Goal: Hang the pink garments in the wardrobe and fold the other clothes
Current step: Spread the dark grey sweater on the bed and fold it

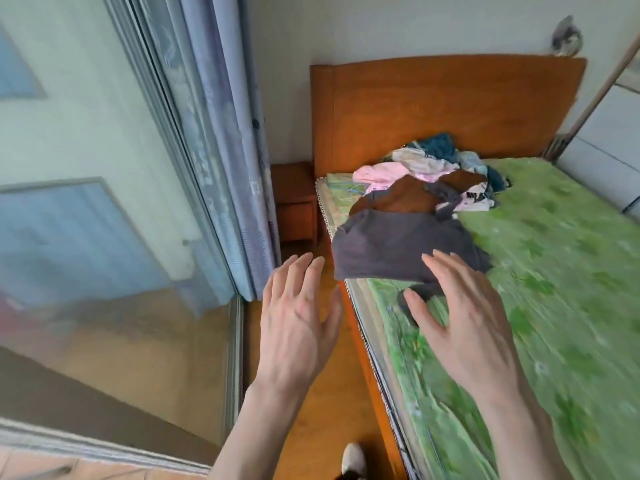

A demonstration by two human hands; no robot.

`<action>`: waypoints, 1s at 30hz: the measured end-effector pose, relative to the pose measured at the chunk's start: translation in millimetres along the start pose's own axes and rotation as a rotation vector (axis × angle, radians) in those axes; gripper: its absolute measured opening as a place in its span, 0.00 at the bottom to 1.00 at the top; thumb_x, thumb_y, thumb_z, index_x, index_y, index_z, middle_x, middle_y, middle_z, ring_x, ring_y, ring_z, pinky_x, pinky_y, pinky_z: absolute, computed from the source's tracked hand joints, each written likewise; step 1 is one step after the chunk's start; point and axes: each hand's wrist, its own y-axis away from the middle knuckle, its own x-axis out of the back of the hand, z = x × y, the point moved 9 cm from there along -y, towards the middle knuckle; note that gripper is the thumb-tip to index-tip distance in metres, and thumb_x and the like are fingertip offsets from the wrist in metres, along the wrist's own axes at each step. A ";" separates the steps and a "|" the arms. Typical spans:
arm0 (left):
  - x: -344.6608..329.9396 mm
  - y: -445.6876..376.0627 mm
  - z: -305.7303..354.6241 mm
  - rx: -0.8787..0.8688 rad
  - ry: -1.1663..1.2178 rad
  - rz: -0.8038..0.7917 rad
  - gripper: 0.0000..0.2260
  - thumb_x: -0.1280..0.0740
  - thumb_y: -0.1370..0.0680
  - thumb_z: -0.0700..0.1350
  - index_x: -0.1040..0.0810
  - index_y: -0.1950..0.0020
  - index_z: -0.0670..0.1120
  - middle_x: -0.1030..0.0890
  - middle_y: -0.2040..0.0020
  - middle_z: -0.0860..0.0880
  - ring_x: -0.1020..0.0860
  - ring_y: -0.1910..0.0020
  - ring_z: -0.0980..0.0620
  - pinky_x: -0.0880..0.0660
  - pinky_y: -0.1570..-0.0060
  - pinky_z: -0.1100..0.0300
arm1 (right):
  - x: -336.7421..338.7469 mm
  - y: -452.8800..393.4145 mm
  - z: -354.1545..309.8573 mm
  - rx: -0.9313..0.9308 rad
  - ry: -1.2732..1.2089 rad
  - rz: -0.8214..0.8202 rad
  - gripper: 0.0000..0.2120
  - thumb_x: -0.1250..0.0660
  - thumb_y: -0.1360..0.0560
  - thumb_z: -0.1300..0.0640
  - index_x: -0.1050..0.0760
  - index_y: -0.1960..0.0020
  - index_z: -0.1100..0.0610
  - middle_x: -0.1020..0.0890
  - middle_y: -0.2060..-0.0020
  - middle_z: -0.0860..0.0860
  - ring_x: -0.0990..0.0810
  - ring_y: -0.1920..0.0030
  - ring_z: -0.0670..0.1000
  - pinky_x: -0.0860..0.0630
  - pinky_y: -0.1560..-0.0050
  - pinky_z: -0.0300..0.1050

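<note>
A heap of clothes lies at the head end of the bed [571, 271]. In it I see a pink garment [381, 176], a brown one [408, 199], a teal one [440, 147] and pale patterned pieces. A dark grey garment [391, 247] lies spread nearest me, hanging a little over the bed's left edge. My left hand [298, 320] hovers over the floor beside the bed, fingers straight, holding nothing. My right hand [464, 317] is spread above the mattress just short of the grey garment, also empty.
An orange wooden headboard [450, 105] stands behind the heap, with a small wooden nightstand [294, 202] to its left. A glass sliding door [104, 220] and blue curtain [225, 133] bound the narrow wooden floor strip [329, 393]. White wardrobe panels [609, 140] stand at far right.
</note>
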 end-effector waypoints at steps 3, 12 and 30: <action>-26.3 -27.9 1.4 -0.035 -0.019 -0.033 0.21 0.36 0.16 0.53 0.25 0.27 0.45 0.23 0.28 0.46 0.27 0.27 0.44 0.28 0.30 0.45 | -16.7 -17.7 25.8 -0.038 -0.020 0.010 0.29 0.40 0.19 0.41 0.29 0.24 0.57 0.27 0.25 0.52 0.32 0.22 0.54 0.31 0.27 0.63; -139.5 -157.4 26.6 -0.188 -0.042 -0.075 0.20 0.37 0.17 0.53 0.24 0.28 0.44 0.22 0.30 0.46 0.27 0.27 0.44 0.29 0.30 0.44 | -65.8 -126.8 135.6 -0.182 -0.092 0.116 0.29 0.39 0.20 0.41 0.28 0.25 0.57 0.25 0.27 0.53 0.30 0.24 0.56 0.29 0.29 0.64; -372.9 -364.0 166.4 -0.471 0.146 -0.199 0.18 0.36 0.16 0.52 0.22 0.31 0.44 0.21 0.32 0.46 0.24 0.32 0.43 0.28 0.33 0.47 | -80.5 -243.0 365.3 -0.557 -0.019 0.139 0.30 0.41 0.19 0.38 0.30 0.24 0.55 0.25 0.27 0.51 0.28 0.27 0.55 0.30 0.28 0.57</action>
